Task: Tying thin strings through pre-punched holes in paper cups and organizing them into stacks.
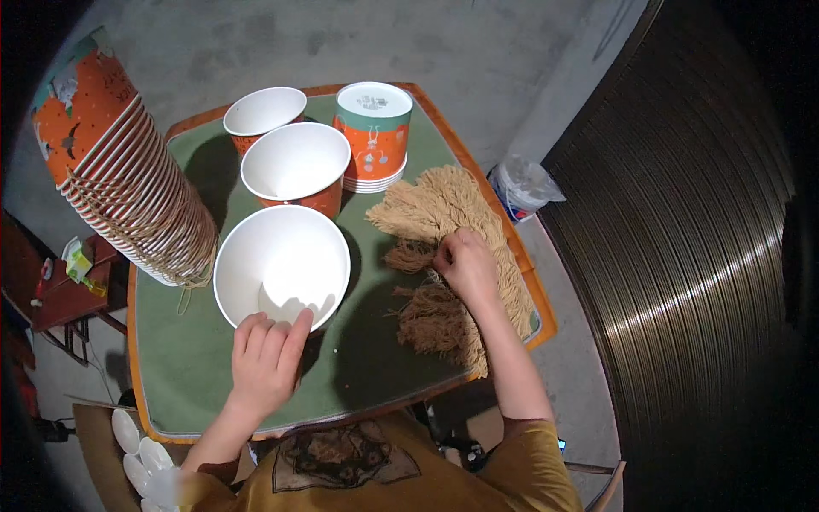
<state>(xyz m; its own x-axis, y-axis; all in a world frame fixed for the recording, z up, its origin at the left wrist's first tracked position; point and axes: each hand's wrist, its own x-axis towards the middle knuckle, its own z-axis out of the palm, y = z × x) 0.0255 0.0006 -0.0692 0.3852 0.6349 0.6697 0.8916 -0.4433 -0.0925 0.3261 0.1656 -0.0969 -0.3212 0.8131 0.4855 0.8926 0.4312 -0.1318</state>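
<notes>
At the upper left of the frame a long stack of orange paper bowls [128, 183] leans on its side over the edge of the bench [196, 375]. Just right of it, at centre left, your left hand [266, 363] grips the near rim of the nearest open bowl [281, 264], fingers curled over the lip, holding it steady on the green top. Behind it stand two more open bowls [296, 166] [264, 111], and at upper centre a short stack of upturned bowls [373, 136]. Right of centre, your right hand [465, 260] is clenched in a pinch on the heap of tan fibre strands [448, 256] lying along the right side of the bench. You seem to be pulling off a tuft for the held bowl; the next move likely calls for carrying that tuft leftward across into the bowl's mouth.
</notes>
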